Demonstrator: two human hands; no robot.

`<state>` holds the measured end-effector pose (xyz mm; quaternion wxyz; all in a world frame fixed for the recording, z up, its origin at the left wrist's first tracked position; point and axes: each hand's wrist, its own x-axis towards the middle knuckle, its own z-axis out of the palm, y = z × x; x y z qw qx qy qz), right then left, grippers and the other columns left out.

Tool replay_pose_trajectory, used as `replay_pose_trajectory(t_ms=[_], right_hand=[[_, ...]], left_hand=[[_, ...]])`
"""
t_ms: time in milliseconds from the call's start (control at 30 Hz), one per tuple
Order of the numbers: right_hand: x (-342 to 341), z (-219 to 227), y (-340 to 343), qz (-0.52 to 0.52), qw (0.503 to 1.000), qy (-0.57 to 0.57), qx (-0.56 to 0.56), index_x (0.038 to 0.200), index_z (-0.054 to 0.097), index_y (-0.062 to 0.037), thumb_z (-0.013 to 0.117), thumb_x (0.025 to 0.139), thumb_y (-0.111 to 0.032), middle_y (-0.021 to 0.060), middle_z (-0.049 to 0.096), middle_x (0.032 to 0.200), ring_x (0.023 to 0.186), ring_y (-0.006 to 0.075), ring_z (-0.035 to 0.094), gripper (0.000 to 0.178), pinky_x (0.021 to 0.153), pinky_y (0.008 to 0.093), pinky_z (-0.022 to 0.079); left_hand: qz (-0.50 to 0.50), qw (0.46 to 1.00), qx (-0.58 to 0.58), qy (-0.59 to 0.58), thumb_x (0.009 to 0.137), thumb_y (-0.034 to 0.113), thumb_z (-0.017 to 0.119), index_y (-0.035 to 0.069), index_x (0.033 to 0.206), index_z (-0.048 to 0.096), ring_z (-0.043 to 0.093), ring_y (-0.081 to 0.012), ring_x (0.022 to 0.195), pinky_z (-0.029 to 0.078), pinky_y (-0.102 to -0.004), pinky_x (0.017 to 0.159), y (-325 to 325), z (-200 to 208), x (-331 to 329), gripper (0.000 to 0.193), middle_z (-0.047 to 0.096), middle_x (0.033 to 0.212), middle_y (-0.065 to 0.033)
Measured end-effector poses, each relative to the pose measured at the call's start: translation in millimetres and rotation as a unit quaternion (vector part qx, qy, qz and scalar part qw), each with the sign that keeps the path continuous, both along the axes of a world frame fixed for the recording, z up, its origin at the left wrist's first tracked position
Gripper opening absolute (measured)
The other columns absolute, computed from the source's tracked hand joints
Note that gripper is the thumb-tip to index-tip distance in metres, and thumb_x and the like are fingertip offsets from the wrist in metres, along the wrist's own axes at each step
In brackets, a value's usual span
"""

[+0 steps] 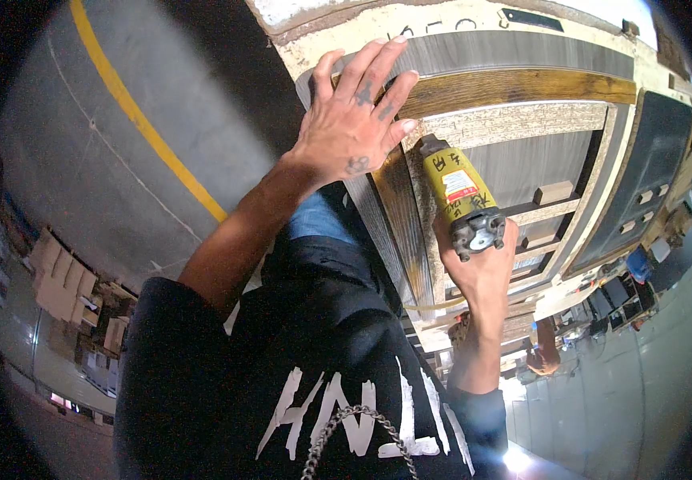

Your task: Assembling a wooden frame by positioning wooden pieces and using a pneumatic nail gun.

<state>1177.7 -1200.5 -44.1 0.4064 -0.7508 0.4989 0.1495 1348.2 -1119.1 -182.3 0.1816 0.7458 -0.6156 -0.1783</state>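
My left hand [350, 124] lies with fingers spread on the near left corner of a panel assembly, over a grey wood-grain board [514, 53] and the end of a stained brown wood strip [522, 90]. My right hand [483, 268] is wrapped around a yellow nail gun [451, 180] with a dark bolted cap. Its dark nose points at the inner corner, close to my left thumb, beside a chipboard strip [514, 126]. A second brown strip [398, 204] runs along the side nearest me. Whether the nose touches the wood cannot be made out.
A grey sheet [534, 164] shows inside the frame, with small wood blocks [552, 192] on the crosspieces. Another dark panel [638, 180] stands to the right. A flat dark tool [531, 19] rests at the top. Yellow line [142, 128] marks the floor; another person's arm [544, 348] appears beyond.
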Motion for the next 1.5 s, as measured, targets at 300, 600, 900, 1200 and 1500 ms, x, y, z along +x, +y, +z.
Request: replay_pose_trajectory(t_ms=[300,600,900,1200,1500], right_hand=[[-29.1,2.0,-4.3,-0.044,0.997,-0.052,0.030,0.099,0.059,-0.0013,0.071,0.069,-0.008,0.0220,0.066,0.080,0.079,0.0415,0.065,0.033,0.070,0.0446,0.050],[-244.0,119.0,61.8,-0.173,0.975,0.110,0.088,0.123,0.058,-0.0106,0.072,0.067,-0.012,0.0156,0.069,0.091,0.091,0.0327,0.066,0.058,0.081,0.0408,0.052],[-472.3,192.1,194.6,-0.299,0.904,0.185,-0.243,0.115,0.064,-0.0041,0.074,0.067,-0.012,0.0159,0.068,0.080,0.072,0.0323,0.066,0.050,0.072,0.0371,0.052],[-503.3,104.4,224.1,-0.495,0.857,0.001,-0.141,0.130,0.053,-0.0032,0.081,0.069,-0.020,0.0164,0.063,0.099,0.090,0.0279,0.061,0.069,0.081,0.0374,0.050],[-527.9,34.3,231.9,-0.521,0.848,0.063,-0.075,0.127,0.054,0.0003,0.082,0.071,-0.026,0.0197,0.060,0.115,0.102,0.0364,0.055,0.068,0.089,0.0431,0.046]], left_hand=[[-0.005,0.999,-0.033,-0.001,0.088,0.040,0.057,0.011,0.132,0.047,0.027,-0.0302,0.137,0.017,-0.0537,0.108,-8.5,-2.8,-9.0,0.053,0.029,0.150,-0.0136],[-0.012,0.998,-0.048,-0.032,0.093,0.030,0.055,0.007,0.132,0.045,0.028,-0.0350,0.136,0.015,-0.0571,0.109,-8.2,13.1,-15.1,0.046,0.032,0.147,-0.0192],[-0.061,0.981,-0.174,-0.066,0.097,0.031,0.048,0.003,0.130,0.048,0.035,-0.0338,0.132,0.017,-0.0577,0.110,-113.2,68.5,-175.9,0.043,0.041,0.140,-0.0186],[-0.453,0.870,-0.191,-0.028,0.093,0.028,0.057,0.014,0.127,0.053,0.046,-0.0237,0.127,0.017,-0.0618,0.110,-139.5,62.9,-469.8,0.037,0.050,0.136,-0.0070],[-0.478,0.869,-0.103,-0.073,0.091,0.030,0.061,0.022,0.120,0.060,0.054,-0.0236,0.109,0.032,-0.0519,0.100,-176.7,32.9,-505.9,0.030,0.059,0.110,-0.0031]])
